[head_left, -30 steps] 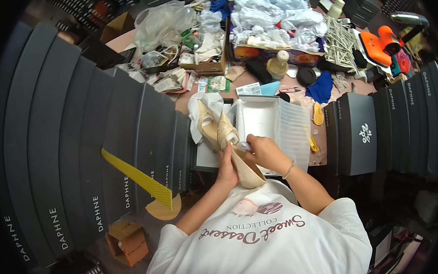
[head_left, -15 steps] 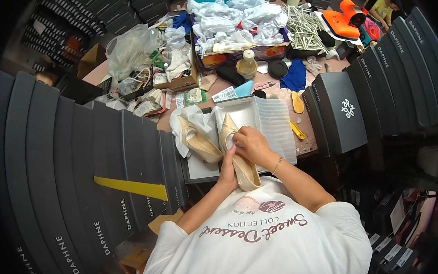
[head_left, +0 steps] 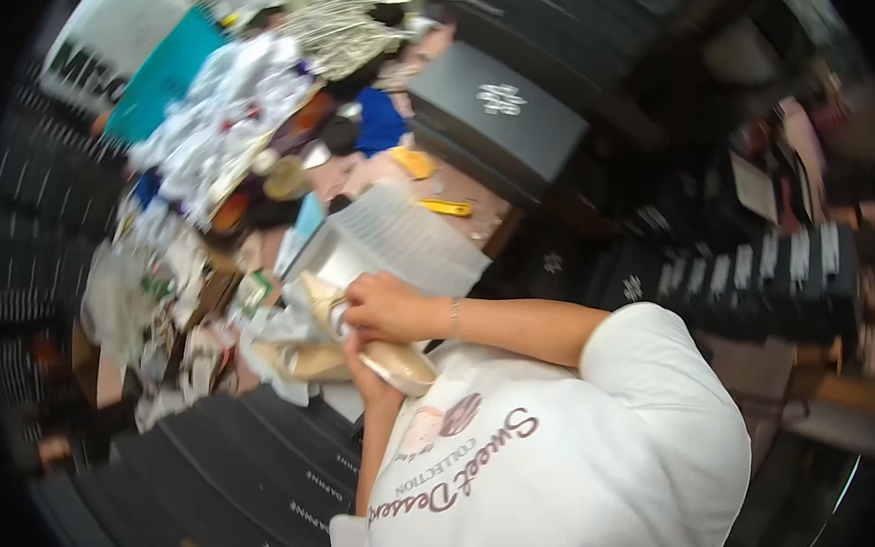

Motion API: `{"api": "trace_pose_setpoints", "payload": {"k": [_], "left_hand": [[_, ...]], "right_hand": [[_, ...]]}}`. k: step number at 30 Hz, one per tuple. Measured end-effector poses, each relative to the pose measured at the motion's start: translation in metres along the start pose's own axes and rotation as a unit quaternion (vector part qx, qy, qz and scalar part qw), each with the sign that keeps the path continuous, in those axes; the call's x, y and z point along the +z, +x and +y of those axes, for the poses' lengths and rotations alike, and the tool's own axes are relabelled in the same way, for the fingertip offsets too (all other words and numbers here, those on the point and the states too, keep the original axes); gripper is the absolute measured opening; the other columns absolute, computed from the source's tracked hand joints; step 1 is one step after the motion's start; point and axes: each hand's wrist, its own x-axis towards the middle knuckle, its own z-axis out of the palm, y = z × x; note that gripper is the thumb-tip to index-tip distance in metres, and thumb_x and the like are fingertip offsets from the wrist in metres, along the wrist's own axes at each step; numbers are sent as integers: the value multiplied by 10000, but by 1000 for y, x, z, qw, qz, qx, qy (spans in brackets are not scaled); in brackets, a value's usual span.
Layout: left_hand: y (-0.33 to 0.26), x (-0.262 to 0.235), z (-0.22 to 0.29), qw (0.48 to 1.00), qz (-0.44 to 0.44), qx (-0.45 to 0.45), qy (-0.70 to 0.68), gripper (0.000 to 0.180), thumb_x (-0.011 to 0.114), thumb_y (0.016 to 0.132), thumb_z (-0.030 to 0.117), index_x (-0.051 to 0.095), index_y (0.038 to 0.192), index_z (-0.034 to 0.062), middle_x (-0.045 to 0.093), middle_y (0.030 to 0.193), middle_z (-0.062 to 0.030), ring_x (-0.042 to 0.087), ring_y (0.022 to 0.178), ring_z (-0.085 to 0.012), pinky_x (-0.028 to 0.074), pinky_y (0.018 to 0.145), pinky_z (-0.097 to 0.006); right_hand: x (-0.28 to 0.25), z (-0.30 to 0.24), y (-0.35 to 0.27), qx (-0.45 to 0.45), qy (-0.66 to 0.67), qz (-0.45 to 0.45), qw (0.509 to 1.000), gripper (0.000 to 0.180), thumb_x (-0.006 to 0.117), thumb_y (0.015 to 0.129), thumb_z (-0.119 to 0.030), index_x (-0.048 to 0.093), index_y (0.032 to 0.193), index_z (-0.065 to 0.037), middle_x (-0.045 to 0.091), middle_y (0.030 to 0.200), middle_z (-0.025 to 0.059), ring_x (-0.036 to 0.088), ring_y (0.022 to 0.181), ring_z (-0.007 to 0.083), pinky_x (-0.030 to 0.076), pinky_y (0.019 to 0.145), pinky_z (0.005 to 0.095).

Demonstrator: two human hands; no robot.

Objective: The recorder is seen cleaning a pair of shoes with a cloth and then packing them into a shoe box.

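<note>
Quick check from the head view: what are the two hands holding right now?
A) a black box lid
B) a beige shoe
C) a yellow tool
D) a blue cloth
B: both the right hand and the left hand grip a beige shoe over the open white box; the blue cloth and yellow tool lie untouched on the table.

The view has swung and tilted, the cluttered table now slanting up left. The right hand (head_left: 388,309) has come over the beige shoe (head_left: 382,349), apparently gripping its top, with the left hand (head_left: 361,363) beneath.
</note>
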Motion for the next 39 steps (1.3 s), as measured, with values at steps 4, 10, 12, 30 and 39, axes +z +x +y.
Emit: {"api": "trace_pose_setpoints", "payload": {"k": [4,10,12,30,39], "left_hand": [[1,3,-2,999,12,-33,32,430,459,889,415,529,1141,74,603,1058,-109,604,936,-244,502,794,-375],[-1,8,7,977,-33,-75,196,463,470,856,421,537,1098,32,610,947,-117,608,819,-225,510,754,-338],[9,-2,3,970,-34,-60,233,475,461,851,427,537,1091,24,610,920,-118,607,802,-217,510,751,-332],[23,39,70,985,-171,18,-1,752,332,860,668,445,1252,36,581,982,-170,590,768,-297,495,696,-421],[15,35,56,973,-225,-34,28,843,352,811,701,391,1301,15,570,918,-192,574,685,-276,464,597,-391]], "right_hand": [[22,27,-1,32,17,76,996,380,719,657,-260,595,971,-85,531,989,100,487,1003,275,397,815,388],[9,31,-26,177,299,115,931,549,728,633,-225,533,1110,-36,578,1060,186,555,1020,359,450,846,393],[15,37,-22,218,294,122,922,508,709,649,-216,544,1095,-36,607,1014,207,590,968,371,469,817,406],[-43,-38,-27,127,361,110,917,157,605,830,-59,660,964,3,670,860,114,649,739,166,511,668,265],[-64,-10,-21,202,482,-5,852,228,584,898,-100,573,1086,29,633,879,31,594,758,64,489,672,198]]}}
